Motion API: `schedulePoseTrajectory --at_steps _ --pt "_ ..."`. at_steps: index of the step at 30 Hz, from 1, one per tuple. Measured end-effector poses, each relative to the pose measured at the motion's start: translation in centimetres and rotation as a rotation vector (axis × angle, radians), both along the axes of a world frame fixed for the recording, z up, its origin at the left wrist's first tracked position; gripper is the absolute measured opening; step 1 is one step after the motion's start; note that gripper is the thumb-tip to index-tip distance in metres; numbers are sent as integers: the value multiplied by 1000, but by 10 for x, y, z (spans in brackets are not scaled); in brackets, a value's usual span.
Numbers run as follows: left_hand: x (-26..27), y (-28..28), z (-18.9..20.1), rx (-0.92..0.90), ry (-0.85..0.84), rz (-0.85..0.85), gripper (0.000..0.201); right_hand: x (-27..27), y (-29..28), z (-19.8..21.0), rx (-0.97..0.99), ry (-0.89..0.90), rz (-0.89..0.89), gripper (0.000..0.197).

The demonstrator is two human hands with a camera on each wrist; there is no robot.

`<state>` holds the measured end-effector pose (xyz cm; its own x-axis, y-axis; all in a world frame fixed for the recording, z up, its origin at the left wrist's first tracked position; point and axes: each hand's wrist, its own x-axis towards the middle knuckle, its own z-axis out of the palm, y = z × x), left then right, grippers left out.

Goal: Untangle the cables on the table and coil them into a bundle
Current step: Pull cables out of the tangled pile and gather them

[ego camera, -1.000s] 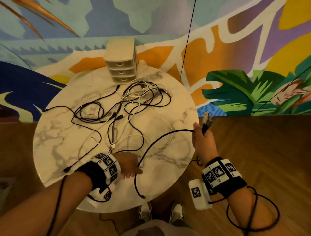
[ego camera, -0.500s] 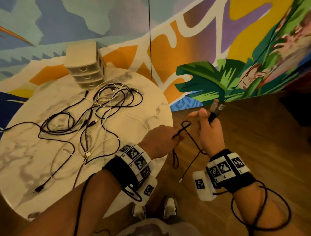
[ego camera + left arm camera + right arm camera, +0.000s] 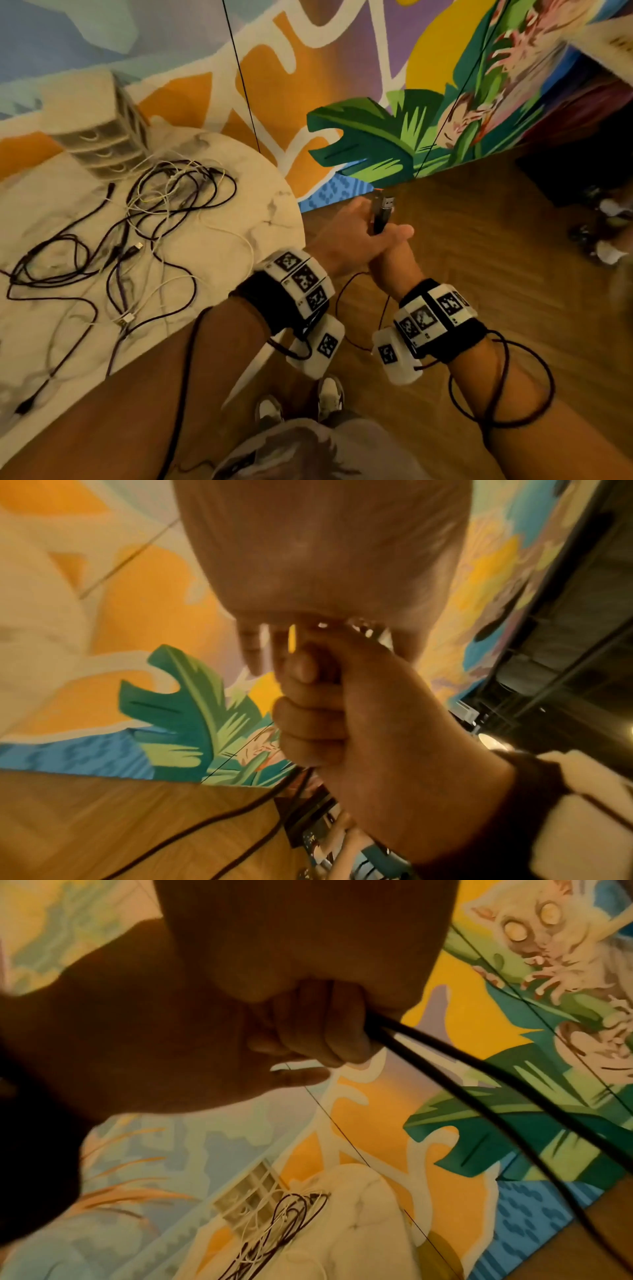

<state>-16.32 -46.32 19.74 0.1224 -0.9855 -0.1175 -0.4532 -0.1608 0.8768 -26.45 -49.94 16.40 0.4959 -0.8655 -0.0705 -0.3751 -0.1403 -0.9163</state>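
1. The right hand (image 3: 394, 253) is curled tight round a black cable (image 3: 445, 1056); its two plug ends (image 3: 383, 209) stick up out of the fist; the grip sits off the right edge of the table (image 3: 274, 212), over the wooden floor.
2. The left hand (image 3: 346, 233) is pressed against the right one; its fingers (image 3: 253, 647) look fairly straight, but the wrist view is blurry, so I cannot tell if they pinch the cable.
3. Loops of the black cable hang down below the fist; if the grip loosens, they could slide out and the coil would fall apart on the floor.
4. The hanging loops are near the wrist wires (image 3: 496, 387); they might snag on them.
5. The other cables (image 3: 164, 212), black and white, lie in a messy pile on the far left of the table by the small drawers (image 3: 99, 137); a quick pull there could tighten knots or drag the pile off the edge.
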Motion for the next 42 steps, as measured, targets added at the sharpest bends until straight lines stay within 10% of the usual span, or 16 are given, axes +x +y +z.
schedulePoseTrajectory --at_steps 4,9,16,19,22,28,35,42 --pt "-22 -14 9 -93 -154 84 32 2 -4 -5 130 -236 -89 18" --pt "-36 -13 42 -233 241 89 51 -24 0 -39 40 -184 -179 42" --pt "5 -17 107 -799 -789 78 26 -80 -5 -138 340 318 -311 43" --pt "17 -19 107 -950 -896 -4 23 -98 -9 -158 451 451 -333 24" --pt "5 -10 71 -774 -893 -143 26 -84 -13 -148 475 341 -419 37" --pt "-13 -1 -7 137 -725 -119 38 -45 -7 -100 314 21 -260 44" --pt "-27 -13 -19 160 -17 19 14 -32 17 -77 229 -162 19 28" --pt "-14 -16 -9 -140 -302 2 26 -83 -2 -170 268 808 254 39"
